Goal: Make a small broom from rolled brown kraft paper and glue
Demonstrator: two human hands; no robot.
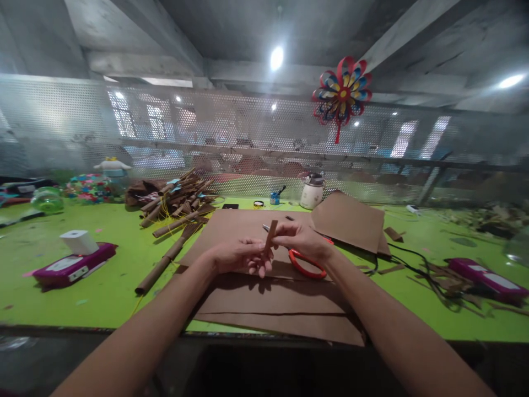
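Both my hands meet over a stack of brown paper sheets [256,300] on the green table [103,286]. My left hand [239,256] pinches the lower end of a small brown paper strip [270,238] that stands nearly upright. My right hand [301,238] is closed around the strip's upper part. Red-handled scissors [305,264] lie on the paper just under my right hand, blade tip pointing away to the left.
A heap of rolled brown paper tubes [177,201] lies at the back left, with one long tube [161,262] nearer. Magenta trays [74,264] [487,278] sit left and right. A white pot [312,192], a black cable [413,264] and a folded brown sheet [351,220] are behind.
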